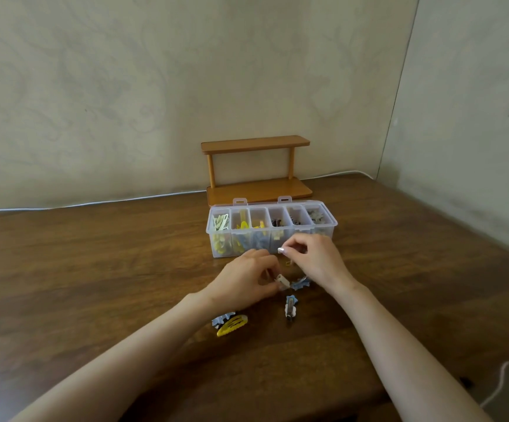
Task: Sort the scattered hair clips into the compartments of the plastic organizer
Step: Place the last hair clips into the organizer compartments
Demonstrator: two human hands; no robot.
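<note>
a single head-worn wide-angle view looks forward and down, close over the table [94,269] toward the wall [155,86].

My clear six-compartment organizer [216,249] stands open on the counter [94,269], clips sorted inside. A yellow snap clip [231,325] lies flat touching a blue clip [221,318]; I pinch a white clip [282,281].

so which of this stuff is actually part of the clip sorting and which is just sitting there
Part of the job:
plastic organizer
white clip, pinched by the left hand
right hand, by the organizer's front
yellow snap clip, blue clip and blue star clip, loose on the table

Just lying about:
wooden shelf
white cable along the wall
</note>
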